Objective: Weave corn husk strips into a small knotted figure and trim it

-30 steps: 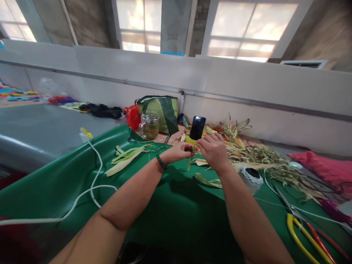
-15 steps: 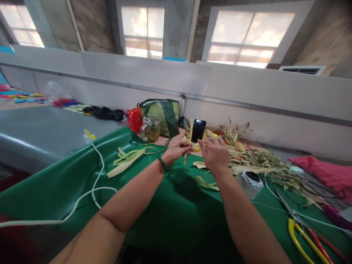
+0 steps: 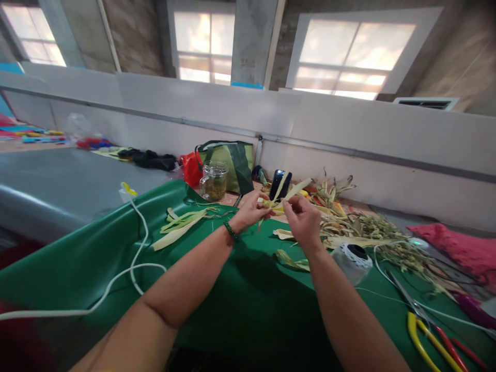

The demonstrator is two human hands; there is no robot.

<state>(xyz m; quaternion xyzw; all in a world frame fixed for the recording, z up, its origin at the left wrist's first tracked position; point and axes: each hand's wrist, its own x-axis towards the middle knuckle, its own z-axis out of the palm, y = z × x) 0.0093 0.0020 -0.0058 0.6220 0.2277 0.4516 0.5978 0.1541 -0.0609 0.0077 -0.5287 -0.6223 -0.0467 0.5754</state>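
My left hand (image 3: pixel 251 211), with a dark green bead bracelet at the wrist, pinches a small bundle of pale corn husk strips (image 3: pixel 279 187) above the green sheet. To its right, my right hand (image 3: pixel 303 219) has its fingers curled in on a strip of the same bundle; its fingertips are partly hidden. Two strips fan upward between the hands, one in front of a dark phone (image 3: pixel 276 181). More husks (image 3: pixel 182 227) lie to the left of my left hand. Below my right hand rests a single curled husk (image 3: pixel 291 261).
A white thread spool (image 3: pixel 352 262) stands right of my right forearm. Scissors (image 3: pixel 420 315) with yellow and red handles lie at lower right. Behind are a glass mug (image 3: pixel 214 182), a green bag (image 3: pixel 242 165) and dried plants (image 3: pixel 377 227). A white cable (image 3: pixel 134 253) crosses the left.
The husk strips have spread apart and lean right, where one stood upright before. My right hand has turned, its fingers now curled lower beside the bundle. My left hand stays nearly in place.
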